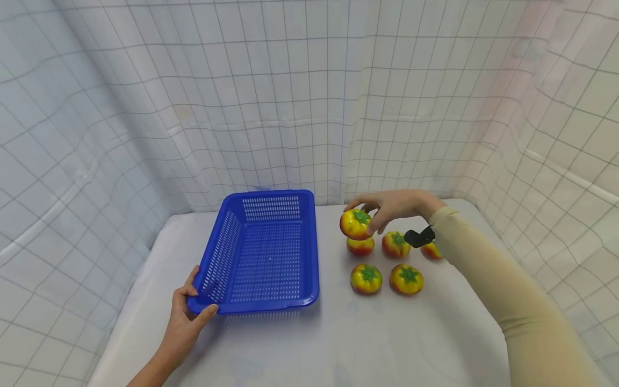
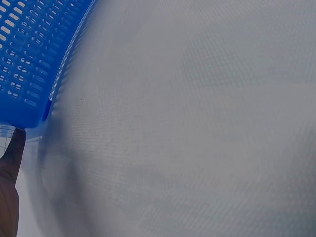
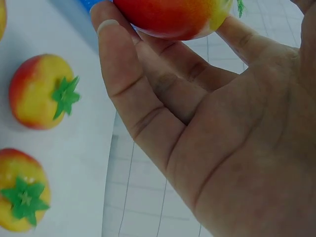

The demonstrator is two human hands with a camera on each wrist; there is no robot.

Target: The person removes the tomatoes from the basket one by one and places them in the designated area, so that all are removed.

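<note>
A blue plastic basket (image 1: 268,308) with slotted walls stands on the table, nothing inside it. My left hand (image 1: 182,322) grips its near left corner, thumb on the front rim and fingers at the left side. In the left wrist view only a digit (image 2: 14,153) shows, touching the basket (image 2: 37,94). To the basket's right, my right hand (image 1: 387,207) holds a yellow-and-red tomato (image 1: 355,224) with a green calyx, raised above the others. The right wrist view shows that tomato (image 3: 173,17) between thumb and fingers of the right hand (image 3: 237,118).
Several similar tomatoes lie on the white table (image 1: 377,338) in two rows: among them one tomato (image 1: 360,247) under the held one and two in front (image 1: 366,279). Grid-patterned sheeting (image 1: 290,107) walls the back and both sides.
</note>
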